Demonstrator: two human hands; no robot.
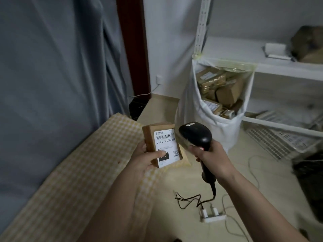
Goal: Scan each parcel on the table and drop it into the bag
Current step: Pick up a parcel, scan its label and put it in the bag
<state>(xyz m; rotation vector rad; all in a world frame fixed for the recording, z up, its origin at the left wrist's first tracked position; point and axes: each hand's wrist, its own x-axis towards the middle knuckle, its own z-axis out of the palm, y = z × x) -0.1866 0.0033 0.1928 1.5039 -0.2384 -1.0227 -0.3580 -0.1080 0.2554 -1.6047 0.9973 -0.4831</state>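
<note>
My left hand [146, 158] grips a small brown cardboard parcel [158, 135] with a white shipping label facing up; my thumb lies across the label's lower part. My right hand [210, 158] holds a black corded barcode scanner [195, 135] by its handle, its head right beside the parcel's right edge. Behind them stands a white bag [195, 109], its mouth taped open to a shelf post, with several brown parcels inside. The table [87, 172], covered in a yellow checked cloth, runs along the left below my left arm.
A white metal shelf unit [279, 67] stands at the right, with a wrapped bundle and a white box on it. A power strip [212, 218] and loose cables lie on the beige floor. A grey curtain [52, 67] hangs at the left. A dark bin [309, 179] sits far right.
</note>
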